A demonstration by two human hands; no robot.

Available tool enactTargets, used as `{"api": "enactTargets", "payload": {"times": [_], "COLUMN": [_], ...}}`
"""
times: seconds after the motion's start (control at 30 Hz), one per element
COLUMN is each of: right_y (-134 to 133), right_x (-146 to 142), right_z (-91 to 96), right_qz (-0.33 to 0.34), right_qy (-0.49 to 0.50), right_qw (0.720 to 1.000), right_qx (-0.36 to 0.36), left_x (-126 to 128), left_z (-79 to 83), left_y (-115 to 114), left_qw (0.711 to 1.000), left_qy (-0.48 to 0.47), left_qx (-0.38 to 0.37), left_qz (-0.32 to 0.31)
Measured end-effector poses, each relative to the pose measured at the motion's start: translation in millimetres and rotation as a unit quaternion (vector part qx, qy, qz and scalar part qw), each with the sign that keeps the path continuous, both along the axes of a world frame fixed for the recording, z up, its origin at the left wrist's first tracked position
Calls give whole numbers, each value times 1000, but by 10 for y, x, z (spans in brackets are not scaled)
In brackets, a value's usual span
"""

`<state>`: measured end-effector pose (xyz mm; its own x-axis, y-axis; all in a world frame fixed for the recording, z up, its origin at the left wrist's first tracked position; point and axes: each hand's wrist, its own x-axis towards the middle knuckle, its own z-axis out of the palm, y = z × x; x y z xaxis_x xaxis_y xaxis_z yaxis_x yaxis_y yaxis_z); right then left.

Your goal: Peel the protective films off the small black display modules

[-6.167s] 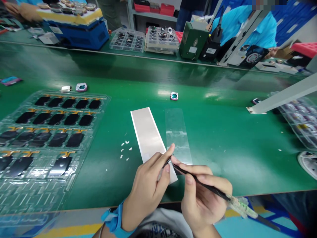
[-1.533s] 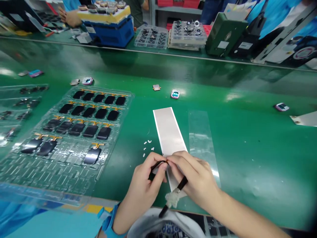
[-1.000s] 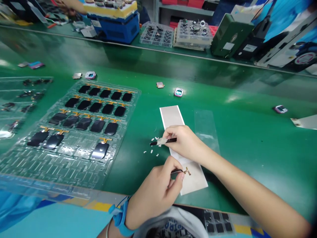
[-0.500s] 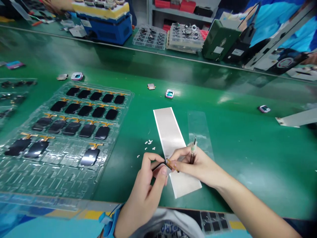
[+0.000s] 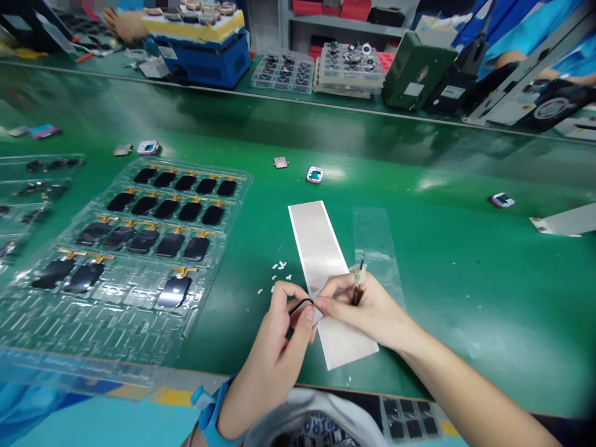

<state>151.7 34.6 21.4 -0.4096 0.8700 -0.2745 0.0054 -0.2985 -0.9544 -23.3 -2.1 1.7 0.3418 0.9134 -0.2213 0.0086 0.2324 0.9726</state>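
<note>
My left hand (image 5: pixel 272 347) is closed, with thumb and fingers pinching a small watch screen (image 5: pixel 318 315) by its edges. Its black rim and part of its pale back show; the fingers cover the rest. Fingertips of my right hand (image 5: pixel 372 313) press together at the screen's upper right edge, over its orange flex cable, which is mostly hidden. A pair of dark tweezers (image 5: pixel 358 287) with a pale wrapping stays tucked upright in that hand. Under both hands lies a long whitish adhesive sheet (image 5: pixel 316 242). Small white scraps (image 5: pixel 281 266) are scattered left of it.
At left, a clear tray (image 5: pixel 116 332) carries rows of black watch screens (image 5: pixel 166 209). A transparent film (image 5: pixel 375 233) lies right of the sheet. Watch cases (image 5: pixel 315 175) sit farther back. On the raised shelf stand a blue box (image 5: pixel 205 59) and parts trays (image 5: pixel 284 71). Another person's hand (image 5: pixel 125 25) shows at the back.
The screen has turned slightly in my left fingers, so its black edge shows more. My right fingertips now cover most of the orange cable that was visible before. The view has shifted a little.
</note>
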Motion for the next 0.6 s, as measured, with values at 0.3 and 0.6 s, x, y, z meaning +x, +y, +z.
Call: {"api": "enactTargets", "payload": {"times": [0.3, 0.6], "right_y": [-28, -95], "right_x": [22, 34], "right_z": [86, 98], "right_qz": [-62, -96], "right_qy": [-66, -67], "right_qw": [993, 988], "right_qx": [71, 99], "left_x": [88, 175], "left_z": [35, 47], "left_y": [34, 124], "left_qw": [996, 997], "left_qy": [-87, -59], "left_qx": [1, 52], "left_qz": [-6, -18]}}
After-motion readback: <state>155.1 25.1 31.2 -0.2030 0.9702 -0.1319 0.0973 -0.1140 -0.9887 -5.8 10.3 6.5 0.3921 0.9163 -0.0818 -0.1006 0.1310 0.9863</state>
